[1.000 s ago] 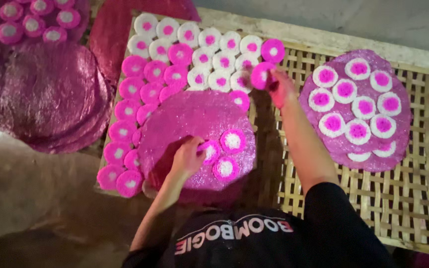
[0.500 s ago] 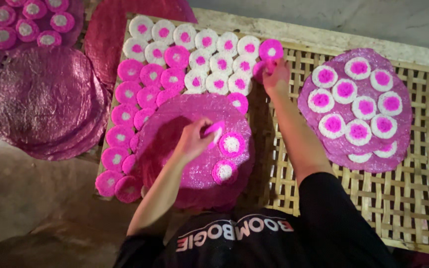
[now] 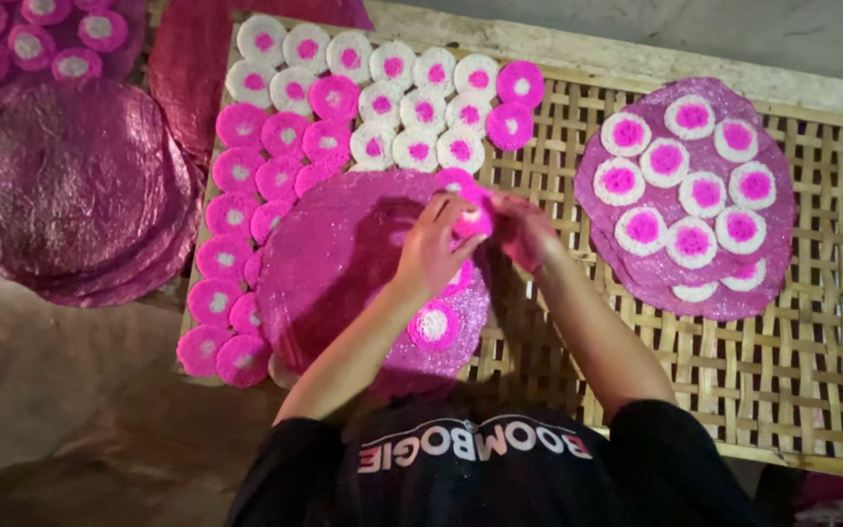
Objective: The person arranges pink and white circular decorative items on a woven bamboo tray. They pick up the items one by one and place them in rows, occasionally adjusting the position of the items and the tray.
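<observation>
**Both hands meeting on one little pink disc**

Head view is all there is, so here goes.

Your left hand [image 3: 433, 244] and right hand [image 3: 524, 229] are pulled in together over the top edge of the big pink sheet [image 3: 343, 263] lying on the bamboo rack [image 3: 831, 390]. Between them sits a small pink disc [image 3: 473, 221]. Your left fingertips are curled onto it from the left, and your right fingers close in from the other side. So both hands are pinched on that one disc, touching it from opposite sides. It's blurry, so you can't tell which hand carries most of the grip.

The disc is round, so it has no real long axis. It sits dead centre between the hands, maybe a touch closer to the left one.

Just below your left wrist another disc with a white middle [image 3: 433, 325] lies flat on the big sheet, near its bottom edge.

Further up the rack, rows of discs [image 3: 392, 107] are laid out: white ones with pink centres at the top, all-pink ones down the left side. Off to your right, well apart, a second pink sheet [image 3: 773, 263] carries its own batch of white discs. Far left there's a stack of darker shiny sheets [image 3: 70, 185].
</observation>
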